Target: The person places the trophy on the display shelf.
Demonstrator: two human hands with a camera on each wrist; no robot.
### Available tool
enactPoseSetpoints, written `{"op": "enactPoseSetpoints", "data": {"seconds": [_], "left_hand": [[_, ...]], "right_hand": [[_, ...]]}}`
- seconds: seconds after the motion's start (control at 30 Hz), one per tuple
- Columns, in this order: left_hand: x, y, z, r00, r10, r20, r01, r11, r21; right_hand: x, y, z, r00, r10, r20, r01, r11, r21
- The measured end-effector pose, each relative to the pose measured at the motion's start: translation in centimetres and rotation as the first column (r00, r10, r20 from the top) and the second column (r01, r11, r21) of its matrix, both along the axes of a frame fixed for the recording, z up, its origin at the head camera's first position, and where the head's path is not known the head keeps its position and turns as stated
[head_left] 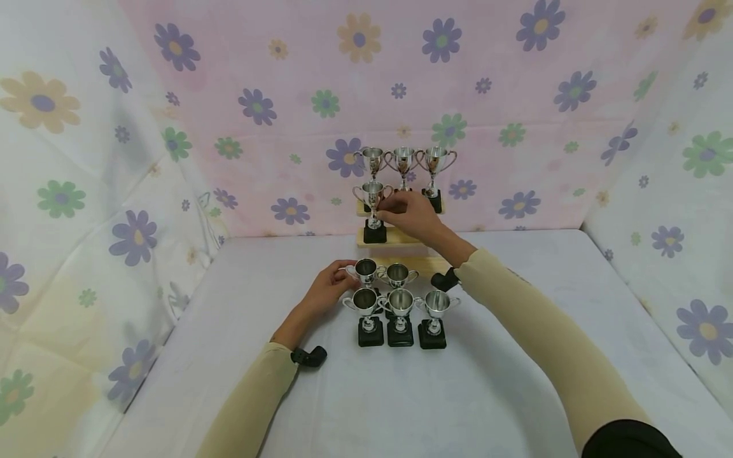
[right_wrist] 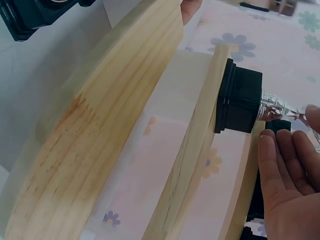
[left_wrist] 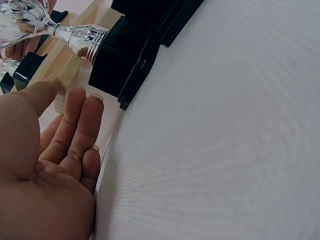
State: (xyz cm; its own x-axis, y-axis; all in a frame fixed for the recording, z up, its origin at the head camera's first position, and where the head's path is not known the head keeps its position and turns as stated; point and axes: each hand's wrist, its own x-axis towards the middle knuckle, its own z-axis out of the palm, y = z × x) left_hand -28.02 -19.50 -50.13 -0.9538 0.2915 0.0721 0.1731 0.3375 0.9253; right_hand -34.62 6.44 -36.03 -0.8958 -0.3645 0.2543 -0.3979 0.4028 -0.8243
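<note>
A small silver trophy [head_left: 373, 194] on a black base [right_wrist: 240, 102] stands at the left of the middle step of a tiered wooden stand [head_left: 401, 238]. My right hand [head_left: 395, 213] pinches its stem, with the fingers [right_wrist: 275, 150] on one side and the thumb on the other. My left hand [head_left: 338, 273] lies with straight fingers [left_wrist: 75, 115] on the table against the back-left trophy [head_left: 365, 270] of a group. It touches the cup's handle without gripping. That trophy's black base [left_wrist: 120, 60] sits just past the fingertips.
Three trophies [head_left: 403, 162] line the stand's top step. Several more trophies [head_left: 401, 305] stand in two rows on the white table [head_left: 515, 394], in front of the stand. Flowered cloth walls [head_left: 86, 222] close in the left, back and right sides.
</note>
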Motion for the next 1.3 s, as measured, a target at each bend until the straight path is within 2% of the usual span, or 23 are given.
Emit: {"op": "enactPoseSetpoints", "data": {"seconds": [0.23, 0.57, 0.73, 0.83, 1.07, 1.3], "left_hand": [[0.2, 0.0, 0.2, 1.0, -0.002, -0.004, 0.002, 1.0, 0.01], [0.0, 0.0, 0.1, 1.0, -0.012, -0.026, 0.012, 1.0, 0.01], [0.0, -0.1, 0.2, 1.0, -0.021, -0.009, 0.021, 0.999, 0.029], [0.3, 0.0, 0.8, 1.0, -0.027, 0.001, 0.027, 0.999, 0.037], [2.0, 0.4, 3.3, 0.999, -0.03, -0.01, 0.031, 0.998, 0.048], [2.0, 0.6, 3.4, 0.999, -0.034, 0.005, 0.034, 0.999, 0.036]], "right_hand": [[0.6, 1.1, 0.1, 1.0, -0.007, 0.024, 0.007, 1.0, -0.022], [1.7, 2.9, 0.2, 1.0, -0.015, 0.004, 0.015, 0.998, -0.058], [2.4, 3.8, 0.1, 0.999, -0.03, 0.017, 0.031, 0.997, -0.073], [3.1, 4.3, 0.0, 1.0, -0.023, 0.018, 0.025, 0.995, -0.094], [4.8, 5.6, -0.5, 1.0, 0.014, 0.003, -0.013, 0.985, -0.17], [6.6, 7.2, -1.8, 0.999, 0.042, 0.024, -0.036, 0.975, -0.221]]}}
